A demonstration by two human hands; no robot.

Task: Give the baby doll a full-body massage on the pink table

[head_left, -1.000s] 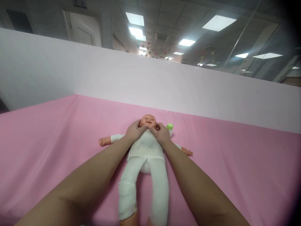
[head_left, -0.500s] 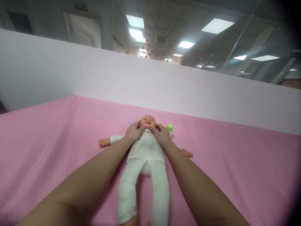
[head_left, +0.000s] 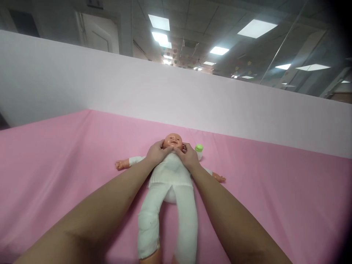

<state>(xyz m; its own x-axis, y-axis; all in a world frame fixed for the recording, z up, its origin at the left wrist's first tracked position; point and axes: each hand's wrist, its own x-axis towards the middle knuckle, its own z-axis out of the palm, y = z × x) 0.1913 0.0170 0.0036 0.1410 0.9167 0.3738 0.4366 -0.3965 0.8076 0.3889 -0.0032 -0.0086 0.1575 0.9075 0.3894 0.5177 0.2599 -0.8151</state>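
Note:
A baby doll [head_left: 171,172] in a white suit lies on its back on the pink sheet [head_left: 68,157], arms spread, legs toward me. My left hand [head_left: 156,153] rests at the left side of the doll's neck, fingers curled against its jaw and cheek. My right hand [head_left: 188,155] mirrors it on the right side, fingers bent against the other cheek. Both thumbs meet under the doll's chin. The doll's head [head_left: 173,140] shows between my hands.
A small bottle with a green cap [head_left: 198,149] stands just right of the doll's head, behind my right hand. A pale partition wall [head_left: 192,99] runs along the far edge of the sheet. Ceiling lights and a door show above it.
Both hands stay at the doll's neck and cheeks; the fingers shift only slightly. The view has tilted a little.

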